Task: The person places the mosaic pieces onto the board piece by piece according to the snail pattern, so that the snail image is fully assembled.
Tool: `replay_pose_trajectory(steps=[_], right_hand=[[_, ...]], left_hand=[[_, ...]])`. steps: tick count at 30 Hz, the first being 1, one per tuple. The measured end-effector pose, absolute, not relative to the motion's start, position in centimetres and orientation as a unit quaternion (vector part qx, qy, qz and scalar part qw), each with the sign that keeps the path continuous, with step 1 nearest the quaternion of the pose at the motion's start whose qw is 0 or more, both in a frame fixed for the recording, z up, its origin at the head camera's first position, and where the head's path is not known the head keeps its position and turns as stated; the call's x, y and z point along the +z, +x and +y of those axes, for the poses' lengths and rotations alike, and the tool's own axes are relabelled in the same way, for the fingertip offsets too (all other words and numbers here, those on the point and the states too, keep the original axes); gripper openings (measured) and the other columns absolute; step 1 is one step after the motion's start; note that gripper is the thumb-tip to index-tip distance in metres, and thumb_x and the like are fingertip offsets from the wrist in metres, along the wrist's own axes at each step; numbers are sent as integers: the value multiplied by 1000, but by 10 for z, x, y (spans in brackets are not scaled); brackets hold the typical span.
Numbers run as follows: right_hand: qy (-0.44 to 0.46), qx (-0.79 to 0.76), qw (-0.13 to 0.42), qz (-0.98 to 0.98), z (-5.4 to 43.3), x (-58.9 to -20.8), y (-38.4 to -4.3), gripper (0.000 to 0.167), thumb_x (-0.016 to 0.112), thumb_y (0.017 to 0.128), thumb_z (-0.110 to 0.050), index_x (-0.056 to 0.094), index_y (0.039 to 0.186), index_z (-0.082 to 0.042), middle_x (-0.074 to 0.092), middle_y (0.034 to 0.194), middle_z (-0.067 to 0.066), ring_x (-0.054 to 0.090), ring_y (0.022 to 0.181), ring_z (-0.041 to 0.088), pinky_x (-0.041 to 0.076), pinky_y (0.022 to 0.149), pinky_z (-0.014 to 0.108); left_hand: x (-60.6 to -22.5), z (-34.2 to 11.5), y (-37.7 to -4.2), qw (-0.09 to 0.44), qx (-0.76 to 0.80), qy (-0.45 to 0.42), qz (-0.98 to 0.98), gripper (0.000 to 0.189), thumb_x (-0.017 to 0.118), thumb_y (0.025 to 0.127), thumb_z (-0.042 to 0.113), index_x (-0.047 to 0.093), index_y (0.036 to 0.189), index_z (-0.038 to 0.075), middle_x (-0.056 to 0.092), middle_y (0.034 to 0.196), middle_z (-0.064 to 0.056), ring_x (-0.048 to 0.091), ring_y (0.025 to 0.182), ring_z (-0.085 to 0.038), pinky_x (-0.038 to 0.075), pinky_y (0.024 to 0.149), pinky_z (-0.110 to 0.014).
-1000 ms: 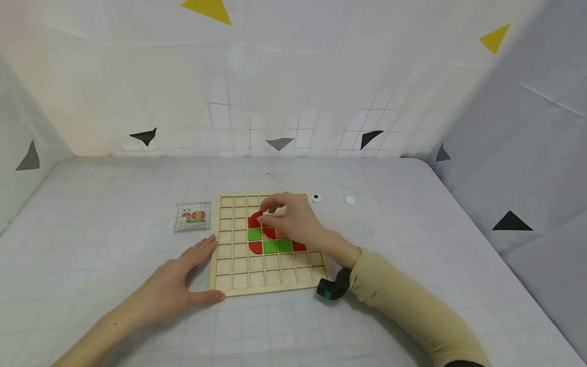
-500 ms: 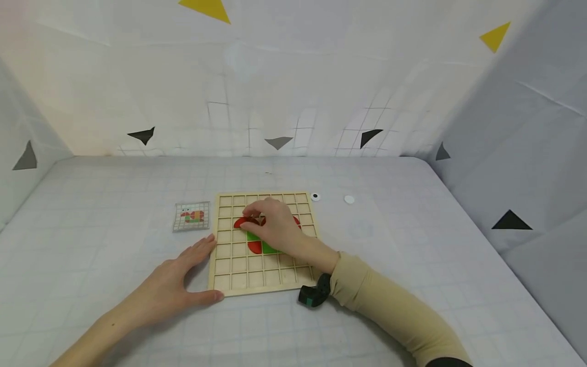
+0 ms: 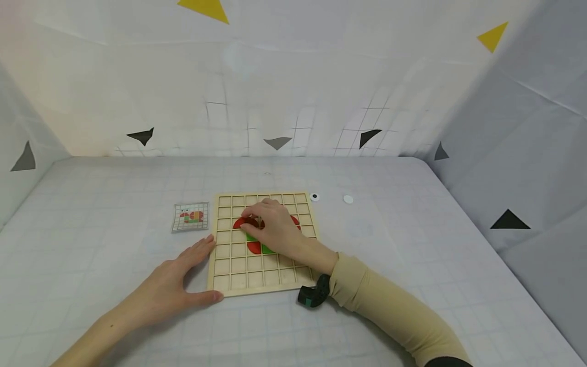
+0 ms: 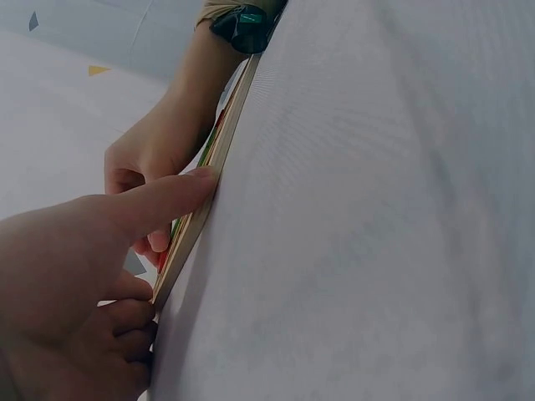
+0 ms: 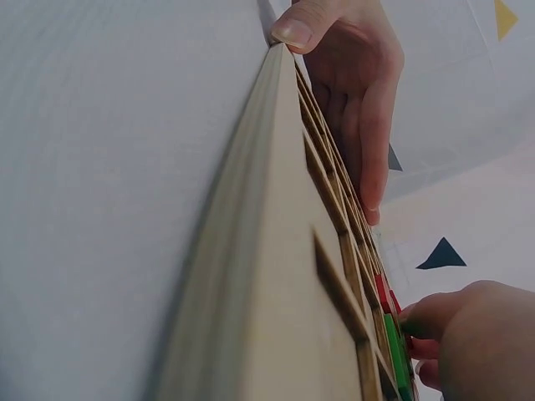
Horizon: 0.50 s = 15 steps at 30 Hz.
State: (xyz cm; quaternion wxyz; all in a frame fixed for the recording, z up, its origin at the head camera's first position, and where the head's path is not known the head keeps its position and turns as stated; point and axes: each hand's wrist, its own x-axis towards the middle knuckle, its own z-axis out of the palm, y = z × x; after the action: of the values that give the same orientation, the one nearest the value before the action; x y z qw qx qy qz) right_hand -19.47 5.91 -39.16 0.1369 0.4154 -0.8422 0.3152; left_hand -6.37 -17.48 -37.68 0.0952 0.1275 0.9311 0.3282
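A wooden grid board (image 3: 238, 280) lies on the table, with red and green flat pieces set in its cells. My right hand (image 3: 279, 232) reaches over it, thumb and index finger at a red rounded tile (image 3: 238, 223) in the upper left part of the pattern, pinching it at the board's surface. This hand hides much of the pattern, though a lower red tile (image 3: 254, 247) and a green tile (image 3: 267, 249) partly show. My left hand (image 3: 171, 283) rests against the board's left side, fingers extended, its thumb at the near left corner, as the left wrist view also shows.
Left of the board lies a small picture card (image 3: 190, 216) with a coloured figure on a grid. Beyond the board's right side are an eye-marked white disc (image 3: 314, 197) and a plain white disc (image 3: 348, 199). A dark wrist device (image 3: 314, 293) hangs under the right wrist.
My right hand has moved left and slightly toward me over the board, taking the red tile about one cell left; it is nearly still since. My left hand stays at the board's edge.
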Motion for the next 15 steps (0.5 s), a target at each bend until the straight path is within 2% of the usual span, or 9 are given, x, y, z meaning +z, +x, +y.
replay_pose_trajectory(steps=[15], right_hand=[[419, 327, 138, -836, 60, -393, -194, 14, 77, 87, -12, 76, 101, -8, 75, 93, 0, 58, 82, 18, 46, 68, 18]], left_hand=[[-378, -175, -64, 93, 325, 130, 932, 106, 72, 74, 72, 28, 159, 26, 27, 165, 4, 28, 150, -34, 32, 111, -66]])
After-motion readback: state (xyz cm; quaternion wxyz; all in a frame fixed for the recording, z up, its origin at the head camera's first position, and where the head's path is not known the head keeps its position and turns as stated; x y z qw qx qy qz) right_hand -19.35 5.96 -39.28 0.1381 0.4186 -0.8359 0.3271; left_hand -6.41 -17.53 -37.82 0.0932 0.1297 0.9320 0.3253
